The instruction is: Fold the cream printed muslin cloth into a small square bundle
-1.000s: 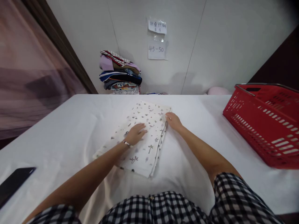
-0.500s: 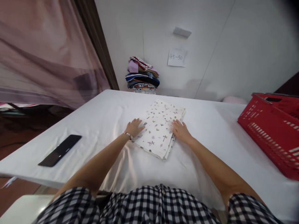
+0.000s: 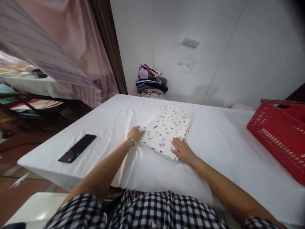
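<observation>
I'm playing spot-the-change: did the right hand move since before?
Yes: the right hand has moved back, farther from the far edge of the white table.

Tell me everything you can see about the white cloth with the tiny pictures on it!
The cloth is creamy white, scattered with small green, brown and grey prints; one near the front looks like palm trees. It looks like soft, thin fabric. It is folded, with layers showing along its near and right edges, and lies flat and slightly slanted on the white-covered table. The left hand is at its left edge, and the right hand rests on it near the front right corner.
</observation>
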Motion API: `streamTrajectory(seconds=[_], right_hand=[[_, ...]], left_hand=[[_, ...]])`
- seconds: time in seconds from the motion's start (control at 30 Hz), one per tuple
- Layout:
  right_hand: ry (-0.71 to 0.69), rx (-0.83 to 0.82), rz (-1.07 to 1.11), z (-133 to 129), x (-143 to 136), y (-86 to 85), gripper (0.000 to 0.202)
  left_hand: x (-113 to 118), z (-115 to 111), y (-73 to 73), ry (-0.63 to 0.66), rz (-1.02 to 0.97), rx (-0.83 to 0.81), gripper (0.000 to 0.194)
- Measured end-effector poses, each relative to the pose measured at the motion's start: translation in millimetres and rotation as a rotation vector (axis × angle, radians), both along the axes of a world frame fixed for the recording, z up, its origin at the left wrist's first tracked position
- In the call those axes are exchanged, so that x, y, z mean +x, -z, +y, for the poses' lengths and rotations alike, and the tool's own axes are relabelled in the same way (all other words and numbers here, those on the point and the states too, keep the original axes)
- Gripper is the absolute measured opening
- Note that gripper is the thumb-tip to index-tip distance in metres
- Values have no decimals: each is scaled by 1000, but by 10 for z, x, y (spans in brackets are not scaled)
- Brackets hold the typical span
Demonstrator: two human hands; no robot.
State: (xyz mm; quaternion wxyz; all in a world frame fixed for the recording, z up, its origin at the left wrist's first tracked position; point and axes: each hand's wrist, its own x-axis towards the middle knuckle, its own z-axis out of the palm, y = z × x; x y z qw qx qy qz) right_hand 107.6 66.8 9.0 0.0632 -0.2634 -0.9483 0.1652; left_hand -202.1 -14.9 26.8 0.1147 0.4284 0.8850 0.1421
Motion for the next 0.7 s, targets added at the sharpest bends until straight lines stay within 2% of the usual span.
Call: streamTrajectory(seconds=[0.13, 0.23, 0.3, 0.43, 0.57, 0.7], right_hand=[[-83, 52, 113, -208, 60, -51, 58], [-248, 83, 118, -318, 116, -10, 71], [-299, 113, 109, -362, 139, 53, 77], [-276, 206, 140, -397, 83, 144, 48], [-281, 256, 169, -494, -230, 103, 40], [-295, 290, 192, -702, -693, 56, 31]], left_hand=[[-83, -22, -90, -97, -175, -53, 58], [-115, -26, -123, -79, -189, -42, 50], [-124, -30, -123, -56, -173, -2, 46], [-218, -15, -152, -31, -191, 119, 43], [-483, 37, -220, -57, -166, 221, 42], [-703, 24, -194, -122, -120, 155, 43]])
